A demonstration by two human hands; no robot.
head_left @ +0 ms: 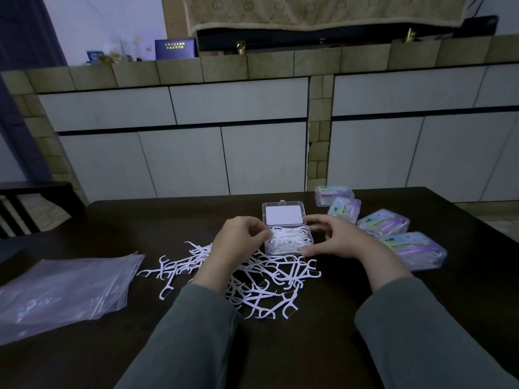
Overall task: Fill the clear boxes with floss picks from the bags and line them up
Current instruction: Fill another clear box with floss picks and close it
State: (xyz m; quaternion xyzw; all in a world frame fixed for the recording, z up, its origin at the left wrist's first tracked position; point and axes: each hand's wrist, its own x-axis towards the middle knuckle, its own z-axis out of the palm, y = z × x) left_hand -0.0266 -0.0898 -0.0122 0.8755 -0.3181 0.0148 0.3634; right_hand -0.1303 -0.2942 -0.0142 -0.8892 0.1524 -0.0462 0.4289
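Observation:
An open clear box (286, 247) stands mid-table, its lid (283, 214) tipped up at the back and white floss picks heaped inside. My left hand (238, 240) is at the box's left edge, its fingers curled onto the picks there. My right hand (334, 238) cups the box's right side, thumb at the lower right corner and fingers above the rim. A loose pile of white floss picks (252, 282) is spread on the dark table (309, 346) in front of the box, partly under my left forearm.
Several closed boxes with colourful labels (383, 221) run in a diagonal row to the right of the open box. A stack of flat clear plastic bags (64, 293) lies at the left. White cabinets stand beyond the table's far edge.

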